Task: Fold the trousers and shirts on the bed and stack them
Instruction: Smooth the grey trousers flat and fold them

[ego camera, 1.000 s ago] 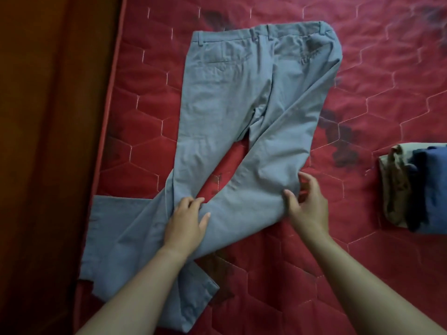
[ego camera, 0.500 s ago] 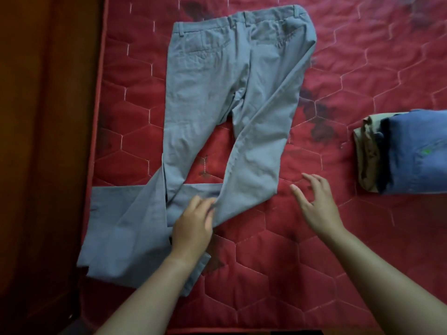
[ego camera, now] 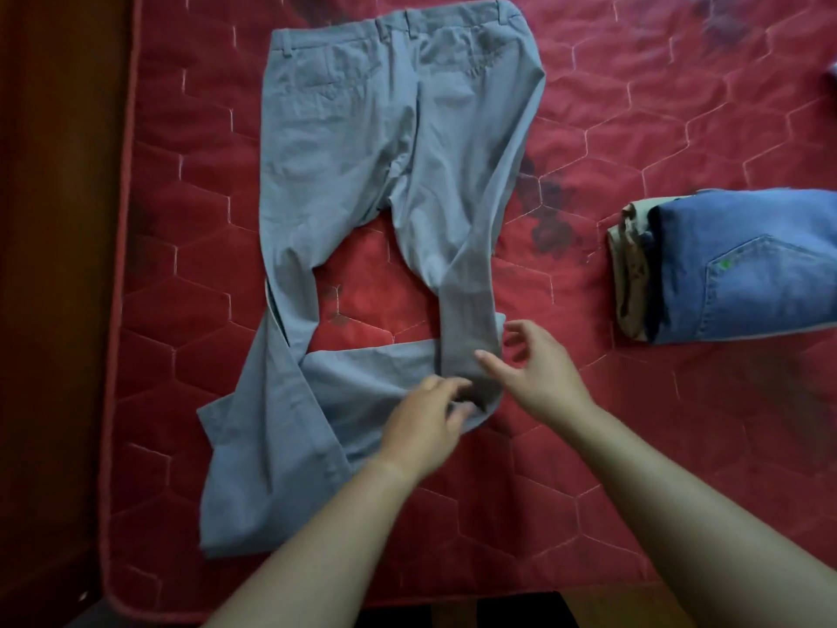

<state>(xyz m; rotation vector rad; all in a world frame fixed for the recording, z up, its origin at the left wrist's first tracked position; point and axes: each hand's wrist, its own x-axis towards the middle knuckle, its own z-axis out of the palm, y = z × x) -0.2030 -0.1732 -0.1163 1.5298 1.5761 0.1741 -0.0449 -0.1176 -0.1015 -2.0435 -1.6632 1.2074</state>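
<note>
Left hand [ego camera: 421,428] seemingly pinching grey trousers [ego camera: 362,151], right hand [ego camera: 539,373] spread beside

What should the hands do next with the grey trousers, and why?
Probably draw the bent leg over onto the other one. The grey trousers lie with legs apart, one leg kinked sideways where the left hand grips it; the right hand hovers open beside it.

On red bed [ego camera: 634,423], left hand [ego camera: 423,428] grips grey trousers [ego camera: 362,151]; right hand [ego camera: 539,373] relaxed beside.

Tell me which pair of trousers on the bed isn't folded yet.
The grey trousers, spread out from waistband to cuffs; the blue jeans lie folded at the right.
</note>
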